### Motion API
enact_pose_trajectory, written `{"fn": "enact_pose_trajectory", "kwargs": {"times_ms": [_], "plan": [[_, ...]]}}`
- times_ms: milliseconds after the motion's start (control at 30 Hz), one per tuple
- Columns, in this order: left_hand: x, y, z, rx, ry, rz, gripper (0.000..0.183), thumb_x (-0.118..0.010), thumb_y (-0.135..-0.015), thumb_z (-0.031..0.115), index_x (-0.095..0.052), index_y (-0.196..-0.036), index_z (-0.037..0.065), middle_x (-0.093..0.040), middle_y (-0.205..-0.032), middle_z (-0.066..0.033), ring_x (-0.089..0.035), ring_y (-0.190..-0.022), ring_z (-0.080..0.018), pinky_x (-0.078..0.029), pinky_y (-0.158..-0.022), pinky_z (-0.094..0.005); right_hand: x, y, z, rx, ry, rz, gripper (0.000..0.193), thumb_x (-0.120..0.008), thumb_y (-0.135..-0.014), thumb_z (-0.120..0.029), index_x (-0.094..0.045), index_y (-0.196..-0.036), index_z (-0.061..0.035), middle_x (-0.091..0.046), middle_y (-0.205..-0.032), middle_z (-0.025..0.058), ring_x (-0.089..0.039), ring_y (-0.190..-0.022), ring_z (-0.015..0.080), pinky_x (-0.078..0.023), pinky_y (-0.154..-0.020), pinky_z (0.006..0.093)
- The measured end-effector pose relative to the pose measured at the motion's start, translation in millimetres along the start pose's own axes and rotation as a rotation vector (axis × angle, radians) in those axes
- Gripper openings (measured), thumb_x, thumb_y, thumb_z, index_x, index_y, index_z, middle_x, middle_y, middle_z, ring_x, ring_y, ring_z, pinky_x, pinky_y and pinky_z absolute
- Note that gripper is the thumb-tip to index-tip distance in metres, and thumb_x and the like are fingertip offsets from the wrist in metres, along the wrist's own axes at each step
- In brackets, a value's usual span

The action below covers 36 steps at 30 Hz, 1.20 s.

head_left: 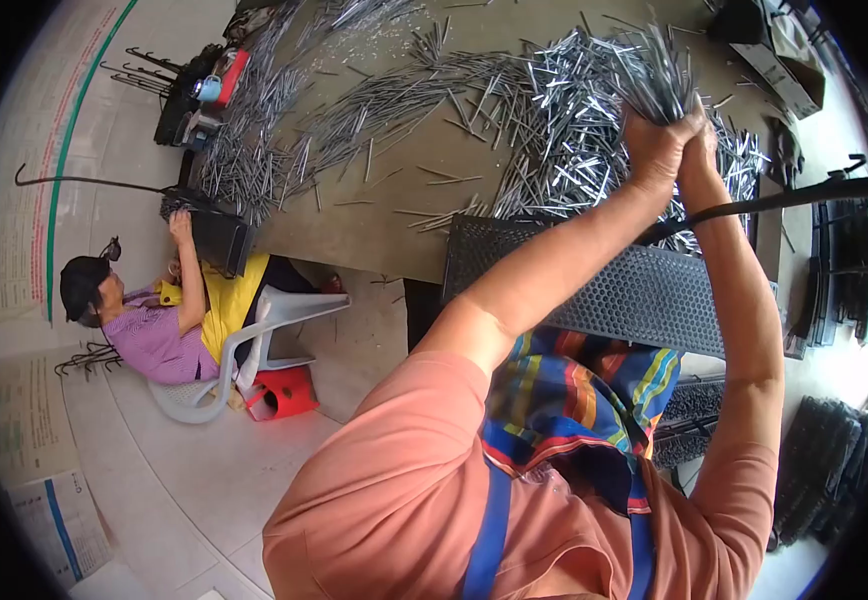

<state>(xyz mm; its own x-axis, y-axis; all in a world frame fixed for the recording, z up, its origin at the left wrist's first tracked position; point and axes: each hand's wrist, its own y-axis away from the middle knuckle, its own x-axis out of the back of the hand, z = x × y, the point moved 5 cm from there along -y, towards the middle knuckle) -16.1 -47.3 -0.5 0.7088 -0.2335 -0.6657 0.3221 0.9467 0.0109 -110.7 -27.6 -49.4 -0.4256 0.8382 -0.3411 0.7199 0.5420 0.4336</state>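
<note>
Both arms reach up over the table (pixel 394 225). My left hand (pixel 652 148) and my right hand (pixel 698 145) are pressed together around a bundle of thin metal rods (pixel 662 85), whose tips fan upward and are slightly blurred. The right fingers are mostly hidden, but the hand closes on the same bundle. Beneath and around them spreads a large heap of loose, shiny metal rods (pixel 569 130). Between my body and the heap lies a black perforated tray (pixel 594 275), partly covered by my left forearm.
A co-worker (pixel 159 325) in purple sits on a grey plastic chair (pixel 272 310) at the left, handling a black box (pixel 222 243). More rods (pixel 379 105) trail across the table. A dark curved bar (pixel 784 203) crosses above my right forearm. A carton (pixel 779 75) stands far right; dark bundles (pixel 822 470) are stacked below.
</note>
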Motion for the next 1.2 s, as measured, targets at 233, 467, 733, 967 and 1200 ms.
{"fn": "enact_pose_trajectory", "kwargs": {"times_ms": [233,467,733,967,1200], "plan": [[0.6,-32.2,0.0,0.306,-0.075,0.039,0.029,-0.075,-0.065,0.01,-0.055,-0.084,0.0,-0.061,-0.078,-0.0087,-0.06,-0.066,-0.0212,-0.053,-0.062,-0.0358,3.9,-40.6,1.0,0.486,0.858,-0.032,0.045,-0.049,-0.096,-0.039,-0.07,-0.087,0.0001,-0.066,-0.083,0.0071,-0.056,-0.071,0.0163,-0.045,-0.061,0.0337],[-8.8,-55.9,10.6,-0.114,0.048,0.062,0.035,-0.067,-0.062,-0.012,-0.053,-0.092,-0.001,-0.063,-0.081,-0.0098,-0.063,-0.066,-0.0195,-0.054,-0.062,-0.032,-10.0,3.9,4.0,-0.182,-0.163,-0.091,0.044,-0.047,-0.096,-0.045,-0.059,-0.109,-0.005,-0.064,-0.097,0.0116,-0.061,-0.088,0.0238,-0.05,-0.081,0.0393],[-4.8,-34.5,-27.5,0.094,-0.001,0.037,0.03,-0.07,-0.065,-0.011,-0.061,-0.091,-0.001,-0.067,-0.084,-0.0094,-0.067,-0.071,-0.021,-0.057,-0.07,-0.0341,22.2,-10.1,1.2,0.442,0.752,-0.219,0.045,-0.032,-0.095,-0.027,-0.057,-0.115,0.0036,-0.064,-0.108,0.0175,-0.062,-0.096,0.0241,-0.049,-0.086,0.0364],[25.7,-70.8,-19.3,0.302,0.069,0.06,0.017,-0.061,-0.068,-0.014,-0.06,-0.082,-0.005,-0.065,-0.075,-0.0137,-0.065,-0.062,-0.0244,-0.057,-0.057,-0.0361,42.0,-39.4,13.3,-0.067,0.512,-0.02,0.023,-0.055,-0.088,-0.022,-0.07,-0.091,-0.0047,-0.071,-0.091,0.0129,-0.068,-0.08,0.0228,-0.05,-0.068,0.0369],[30.2,-72.7,-14.2,0.66,0.123,-0.394,0.02,-0.066,-0.079,0.01,-0.059,-0.094,-0.001,-0.063,-0.077,-0.0109,-0.061,-0.061,-0.0183,-0.053,-0.058,-0.0307,11.0,7.8,-2.6,-0.309,0.141,-0.234,0.061,-0.043,-0.093,-0.059,-0.066,-0.102,-0.0033,-0.07,-0.088,0.0069,-0.065,-0.075,0.0195,-0.035,-0.061,0.0285]]}}
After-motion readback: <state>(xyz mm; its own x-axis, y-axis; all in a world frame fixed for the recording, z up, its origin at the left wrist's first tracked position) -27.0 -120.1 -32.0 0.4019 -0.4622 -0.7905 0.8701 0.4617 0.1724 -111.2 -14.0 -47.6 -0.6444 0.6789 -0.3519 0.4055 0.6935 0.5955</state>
